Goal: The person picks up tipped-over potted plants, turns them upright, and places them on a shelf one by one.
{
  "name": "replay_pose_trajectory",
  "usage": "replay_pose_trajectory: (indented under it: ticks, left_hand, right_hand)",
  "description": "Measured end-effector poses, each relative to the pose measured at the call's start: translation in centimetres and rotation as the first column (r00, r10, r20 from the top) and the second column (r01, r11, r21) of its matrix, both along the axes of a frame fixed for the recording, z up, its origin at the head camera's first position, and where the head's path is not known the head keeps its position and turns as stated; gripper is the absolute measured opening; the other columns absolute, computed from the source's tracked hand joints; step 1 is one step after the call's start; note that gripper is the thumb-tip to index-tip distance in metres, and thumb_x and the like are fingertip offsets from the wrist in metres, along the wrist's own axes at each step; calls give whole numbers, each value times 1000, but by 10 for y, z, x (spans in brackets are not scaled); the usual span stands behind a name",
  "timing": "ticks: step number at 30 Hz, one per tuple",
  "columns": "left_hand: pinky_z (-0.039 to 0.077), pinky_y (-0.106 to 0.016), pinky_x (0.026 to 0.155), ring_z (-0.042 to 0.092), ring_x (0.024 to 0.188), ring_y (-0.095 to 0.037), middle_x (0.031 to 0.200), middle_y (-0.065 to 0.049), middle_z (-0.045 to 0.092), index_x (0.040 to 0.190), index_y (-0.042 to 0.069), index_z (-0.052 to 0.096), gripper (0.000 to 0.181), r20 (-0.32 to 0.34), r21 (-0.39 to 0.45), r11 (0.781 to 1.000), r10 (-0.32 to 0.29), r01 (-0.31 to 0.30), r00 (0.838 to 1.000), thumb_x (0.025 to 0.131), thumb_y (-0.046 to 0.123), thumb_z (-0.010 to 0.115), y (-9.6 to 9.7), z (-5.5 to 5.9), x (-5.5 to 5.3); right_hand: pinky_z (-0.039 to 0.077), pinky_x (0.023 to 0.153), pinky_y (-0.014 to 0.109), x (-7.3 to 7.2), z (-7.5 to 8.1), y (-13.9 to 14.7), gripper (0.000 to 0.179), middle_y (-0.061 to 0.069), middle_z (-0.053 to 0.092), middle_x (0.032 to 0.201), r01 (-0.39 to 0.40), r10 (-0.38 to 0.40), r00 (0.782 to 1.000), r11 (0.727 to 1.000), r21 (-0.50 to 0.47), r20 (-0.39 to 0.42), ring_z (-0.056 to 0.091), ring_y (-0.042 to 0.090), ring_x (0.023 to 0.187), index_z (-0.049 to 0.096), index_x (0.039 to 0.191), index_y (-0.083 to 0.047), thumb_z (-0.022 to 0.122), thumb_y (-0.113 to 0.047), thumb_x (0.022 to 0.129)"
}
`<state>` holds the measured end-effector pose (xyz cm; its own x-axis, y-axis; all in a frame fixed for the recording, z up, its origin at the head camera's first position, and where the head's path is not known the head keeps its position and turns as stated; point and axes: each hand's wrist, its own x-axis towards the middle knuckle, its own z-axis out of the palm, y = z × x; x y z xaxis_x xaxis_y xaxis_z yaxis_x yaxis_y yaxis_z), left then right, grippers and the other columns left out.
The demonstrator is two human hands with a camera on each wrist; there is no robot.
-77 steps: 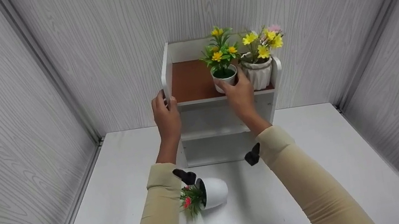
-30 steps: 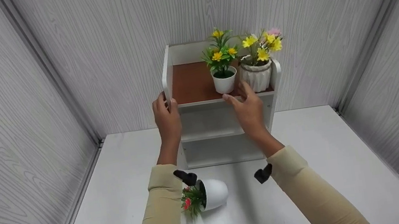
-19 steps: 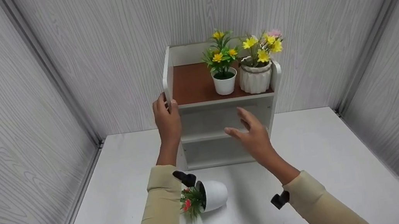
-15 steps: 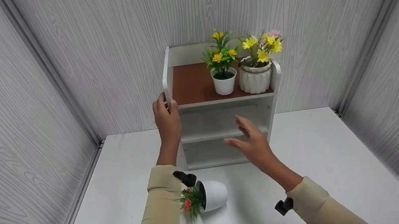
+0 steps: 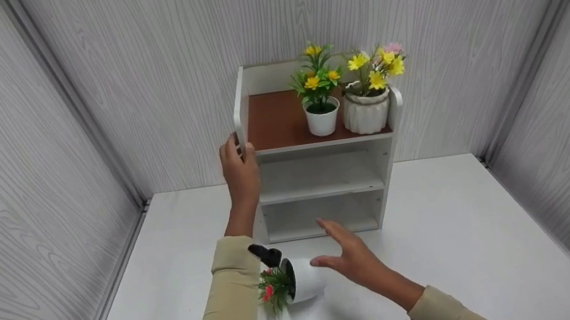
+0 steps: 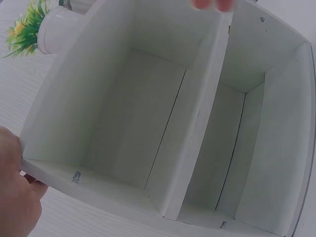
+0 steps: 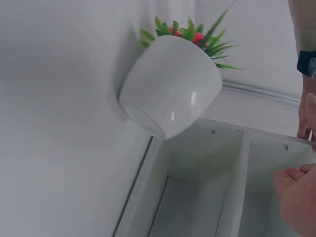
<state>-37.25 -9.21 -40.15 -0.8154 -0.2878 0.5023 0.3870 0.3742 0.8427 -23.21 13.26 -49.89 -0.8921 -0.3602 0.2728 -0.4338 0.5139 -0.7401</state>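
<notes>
My left hand (image 5: 241, 177) grips the left side panel of a small white shelf unit (image 5: 323, 195), thumb on the inner face; the left wrist view also shows this hand at the panel's edge. Fingers and thumb spread apart, my right hand (image 5: 354, 259) is beside the base of a white flowerpot (image 5: 306, 278), with nothing held. That pot lies on its side, its red-flowered plant (image 5: 275, 289) pointing left; in the right wrist view its rounded base faces the camera. On the brown top stand a small white pot with yellow flowers (image 5: 322, 122) and a ribbed cream pot (image 5: 366, 114).
Two white compartments lie below the shelf's brown top (image 5: 276, 119). The unit stands on a white table (image 5: 470, 245), against a grey wood-grain back wall (image 5: 169, 87). Side walls rise left and right. Small black cameras sit at both cuffs.
My right hand has let go of the small yellow-flowered pot on the brown top, then moved down and towards me to the lying pot. My left hand has kept its grip on the panel.
</notes>
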Motion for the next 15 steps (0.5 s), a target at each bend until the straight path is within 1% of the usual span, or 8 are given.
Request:
replay_pose_trajectory:
  ticks: [2,4,11,15]
  left_hand:
    - [48,-37,108,51,131,-21,138,-10,48,152,8,39,49,2,-1,1000,0,0,1000,108,29,46,1,1,0]
    - [48,-38,108,51,131,-21,138,-10,48,151,8,39,49,3,0,1000,2,-2,1000,108,29,46,1,1,1]
    - [48,-37,108,51,132,-21,139,-9,48,151,8,39,49,-2,2,1000,-6,6,1000,108,28,46,1,1,2]
    - [47,-38,108,51,130,-21,137,-10,48,151,7,39,48,-11,-4,1000,-10,10,1000,108,28,46,0,1,2]
  right_hand:
    - [39,113,55,2,-8,-1,91,10,40,159,-10,9,1000,999,35,28,40,34,145,36,157,-20,75,-53,81]
    - [38,114,55,2,-17,-2,92,11,39,159,-22,20,999,998,62,38,37,34,147,35,157,-20,74,-55,81]
    - [37,116,53,1,-43,-9,98,9,36,161,-77,61,992,987,142,108,34,31,149,31,159,-19,76,-54,80]
    - [38,115,51,1,-55,-17,99,9,35,162,-124,107,990,974,189,95,35,31,148,29,159,-17,77,-53,80]
